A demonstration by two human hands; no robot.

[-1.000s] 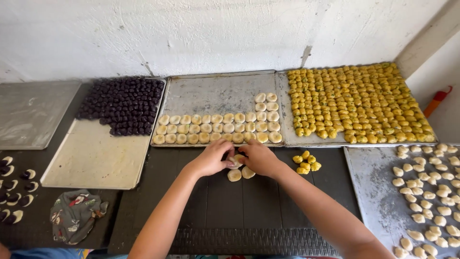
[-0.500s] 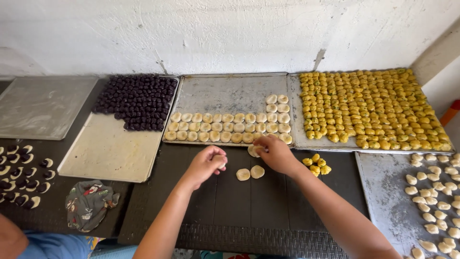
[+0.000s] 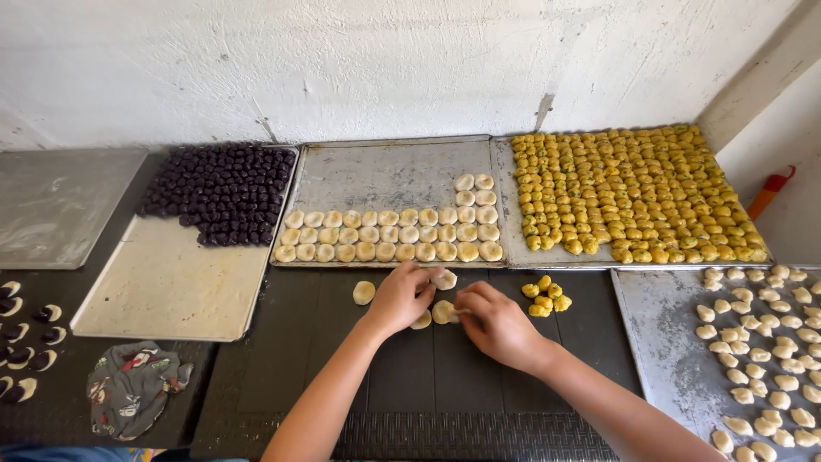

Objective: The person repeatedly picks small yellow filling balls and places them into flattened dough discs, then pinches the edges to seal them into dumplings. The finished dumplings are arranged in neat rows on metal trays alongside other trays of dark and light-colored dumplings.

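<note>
My left hand (image 3: 400, 296) curls over the black mat (image 3: 479, 402), its fingertips closed on a pale flat dough piece (image 3: 445, 280) just below the middle tray (image 3: 385, 175). My right hand (image 3: 498, 327) pinches the edge of a second dough piece (image 3: 443, 312); a third (image 3: 422, 322) pokes out under my left palm. Another pale piece (image 3: 363, 293) lies alone to the left. A small heap of yellow balls (image 3: 544, 298) sits right of my hands. The middle tray holds rows of pale dough pieces (image 3: 385, 238) along its near edge.
A tray of dark purple balls (image 3: 224, 192) stands at left, a tray full of yellow balls (image 3: 633, 192) at back right, and a tray of pale pieces (image 3: 770, 359) at far right. A bare tray (image 3: 51, 205), a patterned cloth (image 3: 132, 387) and dark-and-white pieces (image 3: 21, 342) lie at far left.
My right hand reached toward the middle tray's edge, then drew back to the mat. Both hands now meet again over the dough pieces, and one piece lies apart on the left.
</note>
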